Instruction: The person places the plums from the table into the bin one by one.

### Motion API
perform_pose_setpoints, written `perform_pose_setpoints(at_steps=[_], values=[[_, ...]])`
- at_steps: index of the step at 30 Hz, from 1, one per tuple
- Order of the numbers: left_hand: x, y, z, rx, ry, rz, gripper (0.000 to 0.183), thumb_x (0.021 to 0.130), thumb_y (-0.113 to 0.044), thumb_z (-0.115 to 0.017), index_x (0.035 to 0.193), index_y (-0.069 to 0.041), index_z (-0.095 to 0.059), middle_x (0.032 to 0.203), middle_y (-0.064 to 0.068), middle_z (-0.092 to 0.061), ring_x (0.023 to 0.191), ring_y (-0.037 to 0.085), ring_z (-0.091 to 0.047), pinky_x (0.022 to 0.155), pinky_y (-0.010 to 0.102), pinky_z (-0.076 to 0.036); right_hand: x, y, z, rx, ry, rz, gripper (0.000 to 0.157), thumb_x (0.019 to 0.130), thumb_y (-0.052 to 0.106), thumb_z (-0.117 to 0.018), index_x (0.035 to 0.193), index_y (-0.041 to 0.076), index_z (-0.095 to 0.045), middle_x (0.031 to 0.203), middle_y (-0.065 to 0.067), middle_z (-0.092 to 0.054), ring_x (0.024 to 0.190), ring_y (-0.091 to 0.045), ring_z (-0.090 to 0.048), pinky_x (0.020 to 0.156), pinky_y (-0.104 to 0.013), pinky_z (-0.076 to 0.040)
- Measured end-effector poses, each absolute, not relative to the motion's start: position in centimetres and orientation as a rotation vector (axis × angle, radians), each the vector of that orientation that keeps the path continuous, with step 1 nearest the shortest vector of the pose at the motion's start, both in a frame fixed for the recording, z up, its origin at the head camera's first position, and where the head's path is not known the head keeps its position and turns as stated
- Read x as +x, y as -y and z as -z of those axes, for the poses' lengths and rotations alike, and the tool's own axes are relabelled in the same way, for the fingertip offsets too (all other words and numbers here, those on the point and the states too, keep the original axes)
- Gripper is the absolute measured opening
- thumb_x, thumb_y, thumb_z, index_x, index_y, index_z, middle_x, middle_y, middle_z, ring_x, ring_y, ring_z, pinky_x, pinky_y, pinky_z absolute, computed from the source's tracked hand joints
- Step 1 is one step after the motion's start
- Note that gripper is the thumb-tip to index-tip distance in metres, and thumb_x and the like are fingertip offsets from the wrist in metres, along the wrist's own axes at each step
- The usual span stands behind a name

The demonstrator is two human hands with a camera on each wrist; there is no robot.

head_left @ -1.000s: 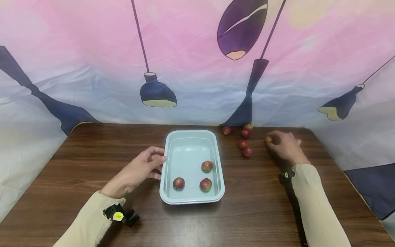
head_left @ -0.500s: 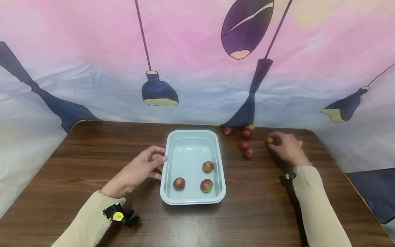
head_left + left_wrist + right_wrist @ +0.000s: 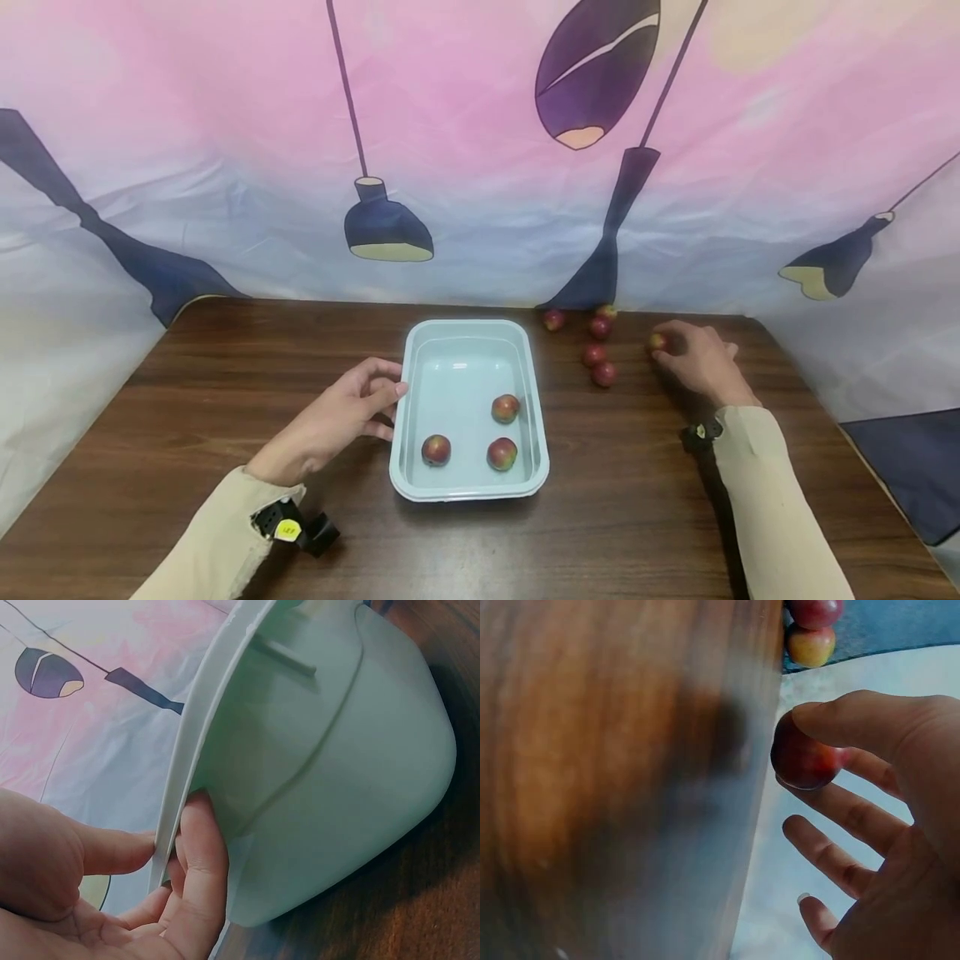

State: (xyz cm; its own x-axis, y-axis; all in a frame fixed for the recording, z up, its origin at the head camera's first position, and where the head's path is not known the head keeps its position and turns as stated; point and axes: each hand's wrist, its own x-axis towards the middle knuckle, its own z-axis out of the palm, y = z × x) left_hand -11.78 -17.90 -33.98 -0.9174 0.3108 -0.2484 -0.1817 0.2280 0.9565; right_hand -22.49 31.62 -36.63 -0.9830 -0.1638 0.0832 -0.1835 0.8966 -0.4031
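Observation:
A pale blue-green plastic basin stands on the wooden table with 3 small red apples in it, among them a lone apple at its near left. My left hand pinches the basin's left rim; the left wrist view shows the thumb on the inner side and curled fingers under the lip. To the right, my right hand holds a small red-and-yellow apple between thumb and fingers, while its other fingers are spread apart.
Several more apples lie between the basin and my right hand, including a red apple and another apple by the back edge. A printed cloth hangs behind the table.
Both hands keep their places, the left at the basin's rim and the right around the apple. Only a slight shift of the head view shows.

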Motion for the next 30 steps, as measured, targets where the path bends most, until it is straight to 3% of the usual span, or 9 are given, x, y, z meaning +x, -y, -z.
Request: perform_pose_setpoints(at_steps=[14,22,30], values=[[-11.9,17.8,34.1,0.136,-2.102,-1.753,0.045,0.109,-0.021,-0.049,0.144,0.003,-0.036,0.124,0.027,-0.060,0.097,0.023,-0.067,0.081,0.036,-0.064,-22.1,-32.1,35.4,0.280,3.005,-0.651,0.038,0.096,0.021,-0.070,0.130,0.006,-0.064,0.127,-0.025,-0.068,0.121,-0.046,-0.057,0.087,-0.064,-0.030],[-11.9,17.8,34.0,0.130,-2.099,-1.752,0.046,0.109,-0.021,-0.050,0.145,0.003,-0.035,0.121,0.025,-0.061,0.093,0.023,-0.067,0.080,0.035,-0.064,-21.9,-31.8,34.4,0.350,2.995,-0.656,0.039,0.095,0.020,-0.070,0.131,0.006,-0.064,0.131,-0.025,-0.066,0.126,-0.049,-0.056,0.099,-0.089,-0.019],[-11.9,17.8,34.1,0.129,-2.099,-1.753,0.046,0.109,-0.022,-0.050,0.145,0.002,-0.035,0.121,0.024,-0.061,0.094,0.020,-0.067,0.079,0.035,-0.064,-21.6,-31.5,33.6,0.388,2.988,-0.644,0.038,0.095,0.017,-0.070,0.130,0.006,-0.064,0.131,-0.023,-0.067,0.126,-0.046,-0.056,0.095,-0.078,-0.026]])
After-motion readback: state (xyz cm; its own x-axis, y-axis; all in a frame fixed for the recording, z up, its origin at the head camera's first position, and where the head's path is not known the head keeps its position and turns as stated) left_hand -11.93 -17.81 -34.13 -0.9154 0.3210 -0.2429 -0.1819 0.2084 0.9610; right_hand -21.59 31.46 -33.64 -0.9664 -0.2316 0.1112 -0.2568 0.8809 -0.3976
